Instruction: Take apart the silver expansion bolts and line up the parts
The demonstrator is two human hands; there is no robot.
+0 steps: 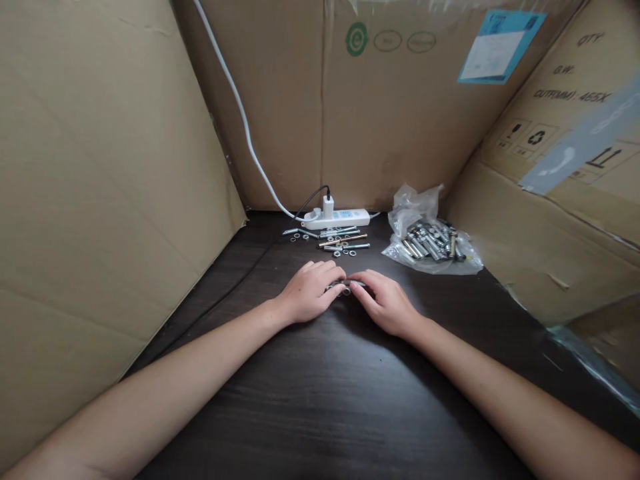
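Observation:
Both hands meet over a dark wood-grain table (330, 400). My left hand (309, 293) is closed, its thumb and fingers pinching one end of a silvery bolt (357, 284). From the other side, my right hand (387, 303) grips the same bolt between thumb and fingers. Small metal rings (346, 291), which look like washers or a nut, show at the gap between the thumbs. Fingers cover most of these parts, so their exact fit cannot be made out. Beyond the hands lie several loose bolts (345, 240) with nuts and washers (353, 253) beside them.
A clear plastic bag (425, 253) full of metal expansion bolts sits at the back right. Behind the loose bolts is a white power strip (345, 219) with a charger. A black cable (235, 283) crosses the table's left side. Cardboard boxes (280, 133) wall in three sides.

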